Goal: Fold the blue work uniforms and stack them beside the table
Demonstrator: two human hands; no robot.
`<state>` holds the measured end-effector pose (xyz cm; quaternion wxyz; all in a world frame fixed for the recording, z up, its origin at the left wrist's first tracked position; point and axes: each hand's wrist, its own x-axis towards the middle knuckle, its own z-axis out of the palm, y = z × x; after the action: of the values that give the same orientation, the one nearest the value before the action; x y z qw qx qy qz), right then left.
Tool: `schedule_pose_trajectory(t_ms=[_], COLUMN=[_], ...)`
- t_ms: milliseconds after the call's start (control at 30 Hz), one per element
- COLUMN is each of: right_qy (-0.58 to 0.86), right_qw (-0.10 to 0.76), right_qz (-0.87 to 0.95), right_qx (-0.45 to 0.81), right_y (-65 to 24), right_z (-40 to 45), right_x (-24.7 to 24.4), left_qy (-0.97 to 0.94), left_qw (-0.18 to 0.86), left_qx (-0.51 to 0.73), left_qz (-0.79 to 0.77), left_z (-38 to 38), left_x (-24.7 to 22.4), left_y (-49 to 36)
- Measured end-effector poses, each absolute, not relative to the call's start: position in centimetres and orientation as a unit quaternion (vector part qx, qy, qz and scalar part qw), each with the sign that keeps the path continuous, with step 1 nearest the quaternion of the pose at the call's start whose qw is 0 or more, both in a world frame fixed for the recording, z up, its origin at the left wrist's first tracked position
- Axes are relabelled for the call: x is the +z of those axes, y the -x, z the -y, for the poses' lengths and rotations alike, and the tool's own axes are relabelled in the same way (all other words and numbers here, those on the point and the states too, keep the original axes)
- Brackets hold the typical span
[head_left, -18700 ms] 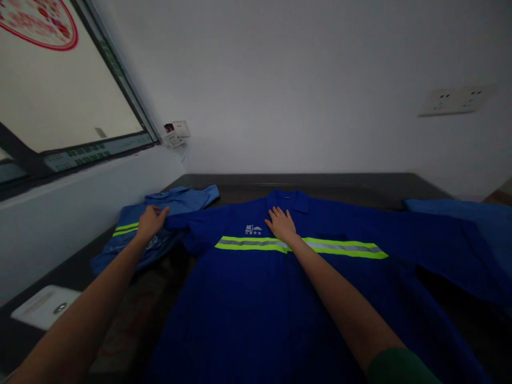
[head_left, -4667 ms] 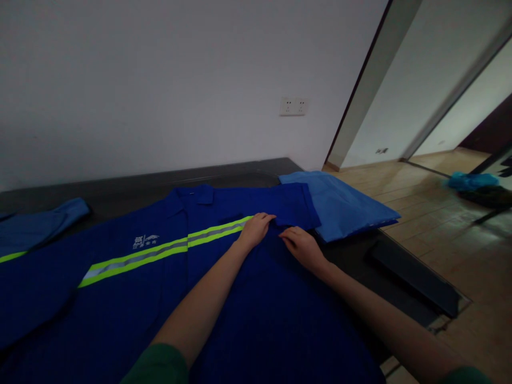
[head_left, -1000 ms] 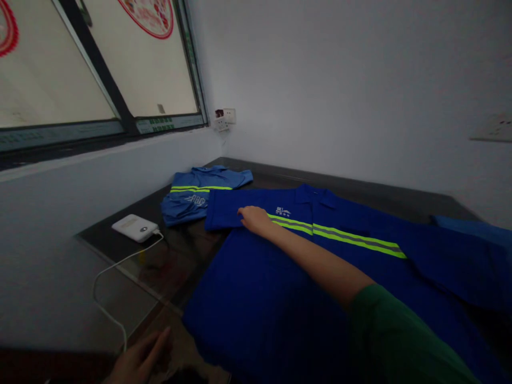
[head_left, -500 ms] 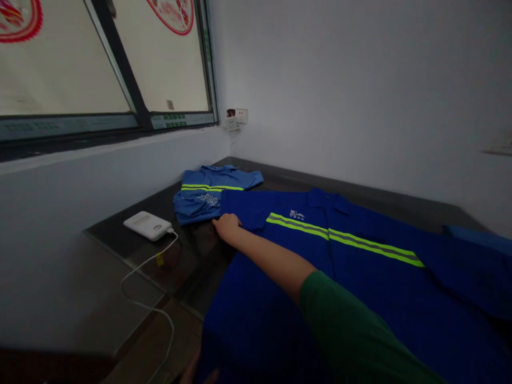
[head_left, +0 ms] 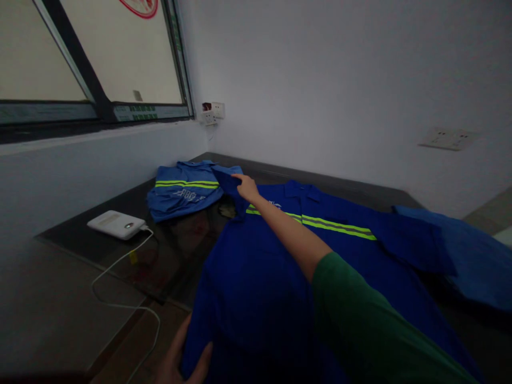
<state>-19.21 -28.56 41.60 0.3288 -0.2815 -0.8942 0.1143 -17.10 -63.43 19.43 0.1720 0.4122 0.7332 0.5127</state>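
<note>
A dark blue work jacket (head_left: 272, 261) with yellow-green reflective stripes lies spread out, front up, on the dark table. My right hand (head_left: 247, 188), reaching across from a green sleeve, pinches the cuff of the jacket's short sleeve and holds it raised off the table. At the bottom edge of the view, my left hand (head_left: 182, 357) grips the jacket's lower side, thumb and fingers on either side of the cloth; part of this hand is cut off. Just behind the lifted sleeve sits a folded lighter blue shirt (head_left: 180, 173) with similar stripes.
A white power bank (head_left: 116, 224) with a white cable (head_left: 116, 305) lies at the left of the dark table (head_left: 168, 250). Another blue garment (head_left: 472, 250) is at the right. Wall sockets (head_left: 448, 138) and a window (head_left: 136, 53) border the table.
My right hand has lifted the sleeve's cuff up and inward from the table. My left hand has come further into view on the jacket's side. The view has swung right.
</note>
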Motion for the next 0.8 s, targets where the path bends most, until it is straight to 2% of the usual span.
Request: schedule_pose_trajectory(t_ms=[133,233,500,667,800], right_qy=[0.301,0.346,0.407,0.376,0.344], right_qw=[0.471,0.526,0.536,0.522,0.545], right_qz=[0.791,0.702,0.625,0.6,0.584], right_qx=[0.249,0.332,0.396,0.475,0.494], right_y=[12.5,7.3,-3.7,-7.6,-9.3], right_z=[23.6,21.2,19.1,19.5,19.7], right_x=[42.6,41.5,37.4,37.3,37.6], left_qy=[-0.579,-0.706,-0.757,-0.742,-0.739], left_qw=[0.204,0.245,0.261,0.312,0.292], left_qx=[0.466,0.394,0.313,0.317,0.308], left_qz=[-0.637,-0.535,-0.51,-0.501,-0.523], left_z=[61.0,58.4,55.8,58.1,59.3], left_x=[23.7,26.0,26.9,28.9,28.6], left_y=[12.1,7.7,2.1,3.1,3.4])
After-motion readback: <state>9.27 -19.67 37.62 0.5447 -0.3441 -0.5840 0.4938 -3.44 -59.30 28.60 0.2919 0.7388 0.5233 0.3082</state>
